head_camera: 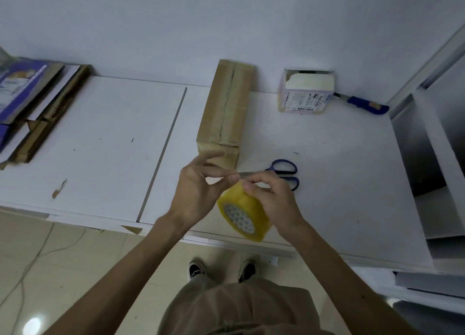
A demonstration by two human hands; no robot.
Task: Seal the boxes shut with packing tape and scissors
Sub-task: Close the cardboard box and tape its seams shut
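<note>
Hovering over the near edge of the table (100, 145), the roll (241, 211) of yellow tape sits tilted in 2 hands, core facing the person. The right hand (273, 200) curls over its top; the left hand (196, 193) pinches at the upper rim, though the contact is blurred. Bare tabletop lies left of the hands, crossed by 1 panel seam (163, 153). Just beyond the right hand, scissors (285, 174) lie flat, blades partly hidden. Directly beyond the left hand, the brown box (224, 113) runs lengthwise to the wall, with a dark line along its top. Farther right stand a white box (305, 93), top open, and a blue-handled knife (364, 104). Flattened cardboard (37, 113) is stacked far left.
</note>
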